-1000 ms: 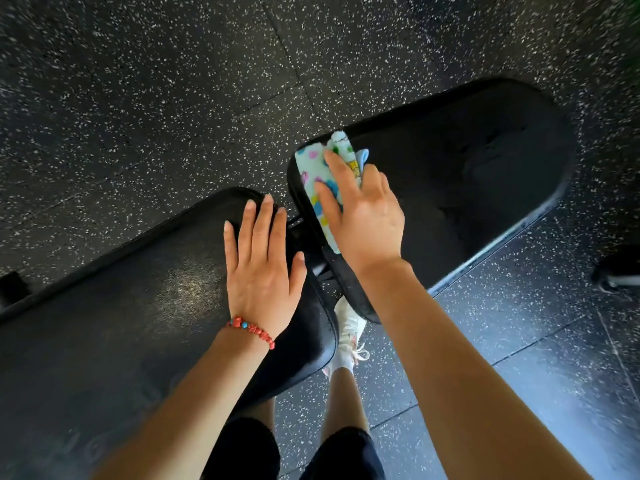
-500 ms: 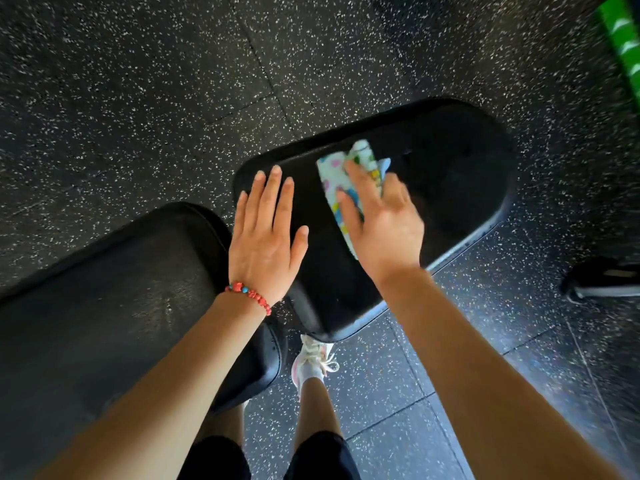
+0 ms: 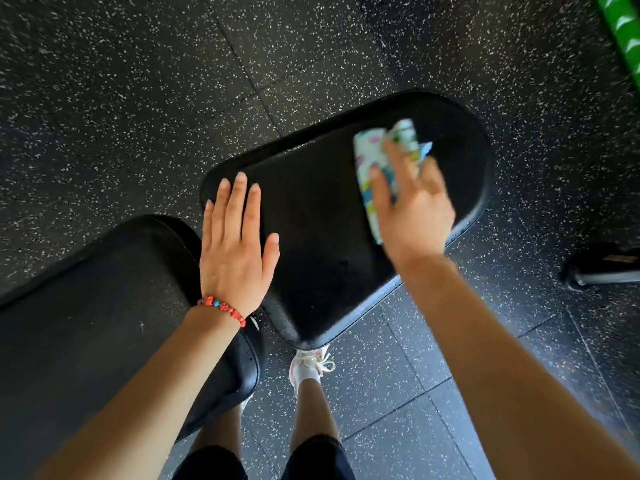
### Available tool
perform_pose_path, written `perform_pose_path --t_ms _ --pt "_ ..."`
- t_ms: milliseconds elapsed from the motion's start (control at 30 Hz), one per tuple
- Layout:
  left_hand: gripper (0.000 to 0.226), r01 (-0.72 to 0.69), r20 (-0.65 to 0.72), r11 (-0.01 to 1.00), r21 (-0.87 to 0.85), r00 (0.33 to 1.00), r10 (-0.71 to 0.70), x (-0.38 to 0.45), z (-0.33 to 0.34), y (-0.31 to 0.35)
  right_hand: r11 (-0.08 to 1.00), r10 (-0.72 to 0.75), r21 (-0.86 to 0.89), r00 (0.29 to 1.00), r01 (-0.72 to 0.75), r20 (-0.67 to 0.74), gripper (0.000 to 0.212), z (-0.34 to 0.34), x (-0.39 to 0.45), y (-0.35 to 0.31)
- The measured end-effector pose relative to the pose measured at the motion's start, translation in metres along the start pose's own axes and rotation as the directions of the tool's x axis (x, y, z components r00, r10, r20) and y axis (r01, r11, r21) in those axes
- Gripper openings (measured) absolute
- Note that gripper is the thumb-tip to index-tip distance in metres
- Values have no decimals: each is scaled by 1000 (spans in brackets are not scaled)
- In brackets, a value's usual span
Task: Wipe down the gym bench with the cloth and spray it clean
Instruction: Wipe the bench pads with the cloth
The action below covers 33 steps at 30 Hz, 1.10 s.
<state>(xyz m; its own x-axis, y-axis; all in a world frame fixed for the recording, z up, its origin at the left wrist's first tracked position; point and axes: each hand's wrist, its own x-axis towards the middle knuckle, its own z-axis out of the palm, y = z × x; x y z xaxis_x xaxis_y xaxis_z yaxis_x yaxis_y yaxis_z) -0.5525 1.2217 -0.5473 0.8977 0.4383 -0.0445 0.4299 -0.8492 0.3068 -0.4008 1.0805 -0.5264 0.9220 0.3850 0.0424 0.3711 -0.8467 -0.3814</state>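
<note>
The gym bench has two black pads: a small seat pad (image 3: 322, 216) in the middle and a long back pad (image 3: 86, 306) at lower left. My right hand (image 3: 412, 209) presses a folded, colourfully patterned cloth (image 3: 372, 168) onto the far right part of the seat pad; hand and cloth are motion-blurred. My left hand (image 3: 235, 244), with a red bead bracelet at the wrist, lies flat with fingers spread on the seat pad's near left edge, by the gap between the pads. No spray bottle is in view.
Black speckled rubber floor tiles (image 3: 138, 81) surround the bench. A green striped bar (image 3: 623, 26) crosses the top right corner. A dark bench foot or equipment base (image 3: 602, 266) lies at the right edge. My legs and a white shoe (image 3: 310, 365) stand below the seat pad.
My right hand has slid the cloth from the seat pad's near left end toward its far right end. My left hand has shifted from the back pad onto the seat pad's edge.
</note>
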Motion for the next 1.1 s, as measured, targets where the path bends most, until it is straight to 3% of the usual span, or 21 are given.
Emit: perform_pose_path --t_ms 133,167,233,300,367,800,933,1100 --pt "56 -6 -12 1000 20 1000 6 -1 -1 -2 964 -264 26 960 263 89 34 -10 -15 7" --pt "56 -14 -16 1000 27 1000 14 0 -1 -3 970 -244 16 966 244 86 35 -13 -7 18" --pt "56 -51 -11 998 41 999 52 5 -1 -4 998 -60 0 998 60 20 37 -20 15 46" --pt "56 -98 18 994 50 995 98 11 0 -4 990 140 19 990 -139 -21 39 -26 30 65" --pt "56 -116 54 992 52 992 113 15 0 -4 974 225 23 973 -224 -50 39 -24 25 64" --pt "54 -160 88 987 1 983 159 13 -9 -4 981 189 80 971 -179 -148 31 14 -123 -27" --pt "54 -232 161 973 -22 959 232 0 -22 -11 985 163 67 984 -158 -76 31 21 -156 -62" --pt "53 -248 198 968 -45 947 252 -30 -46 -21 968 166 179 983 -178 80 31 11 -173 -84"
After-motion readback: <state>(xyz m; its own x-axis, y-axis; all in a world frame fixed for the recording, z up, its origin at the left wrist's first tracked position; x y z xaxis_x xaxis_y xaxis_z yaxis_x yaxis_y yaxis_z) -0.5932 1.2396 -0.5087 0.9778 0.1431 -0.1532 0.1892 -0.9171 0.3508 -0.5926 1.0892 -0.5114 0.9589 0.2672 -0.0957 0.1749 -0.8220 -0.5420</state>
